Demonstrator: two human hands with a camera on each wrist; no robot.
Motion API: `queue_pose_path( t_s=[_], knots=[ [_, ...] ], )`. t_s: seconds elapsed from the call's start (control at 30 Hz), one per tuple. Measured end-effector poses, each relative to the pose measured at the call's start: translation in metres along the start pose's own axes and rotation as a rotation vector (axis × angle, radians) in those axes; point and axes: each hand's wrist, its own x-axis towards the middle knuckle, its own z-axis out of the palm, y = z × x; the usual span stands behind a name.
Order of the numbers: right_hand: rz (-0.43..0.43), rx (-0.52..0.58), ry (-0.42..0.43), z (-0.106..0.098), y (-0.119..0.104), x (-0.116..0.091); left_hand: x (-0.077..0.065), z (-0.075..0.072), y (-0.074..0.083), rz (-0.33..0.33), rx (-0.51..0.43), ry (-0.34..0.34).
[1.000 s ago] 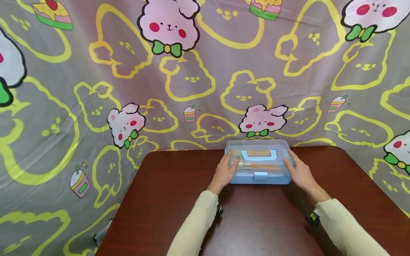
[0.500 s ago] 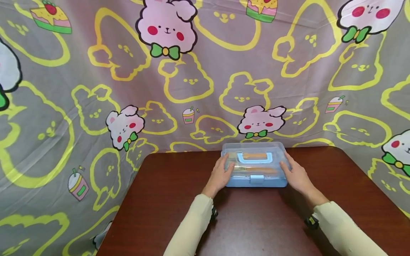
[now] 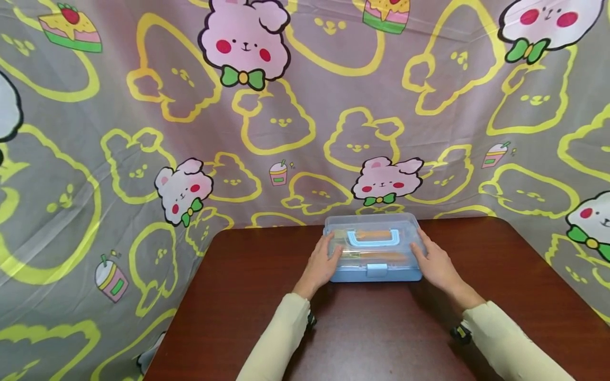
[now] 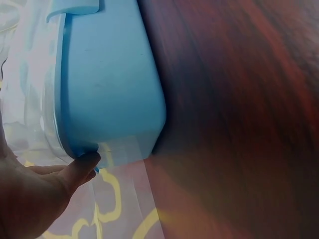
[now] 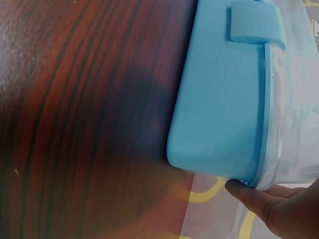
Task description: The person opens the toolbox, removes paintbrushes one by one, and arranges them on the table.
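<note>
A plastic storage box [image 3: 350, 275] with a light blue base and clear lid sits near the table's back edge. Its lid carries a blue carry handle [image 3: 374, 243], and a blue latch [image 3: 377, 270] lies closed against the front. Long orange-brown items show dimly through the lid. My left hand [image 3: 316, 267] grips the box's left end, thumb over the lid. The right hand [image 3: 437, 267] holds the opposite end in the same way. In the left wrist view, a fingertip [image 4: 88, 160] meets the rim where lid and base join; the right wrist view shows a matching fingertip [image 5: 234, 184].
The dark red-brown wooden table [image 3: 381, 338] spreads in front of the box and to both sides. Directly behind it hangs a grey-pink cloth [image 3: 295, 159] printed with cartoon rabbits and yellow outlines, which continues around the left and right sides.
Both hands have moved the box slightly left and a little nearer, keeping their hold on its ends. The head view has shifted slightly too.
</note>
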Motion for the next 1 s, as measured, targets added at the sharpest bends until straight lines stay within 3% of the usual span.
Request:
queue_pose_path(
  t_s=[0.23,1.0],
  knots=[
    [-0.025,-0.024,0.023,0.003,-0.006,-0.003,-0.007,-0.006,-0.003,0.007,0.003,-0.008],
    [-0.079,-0.019,-0.028,0.016,-0.030,-0.015,-0.033,-0.035,-0.013,0.016,0.031,-0.037]
  ],
)
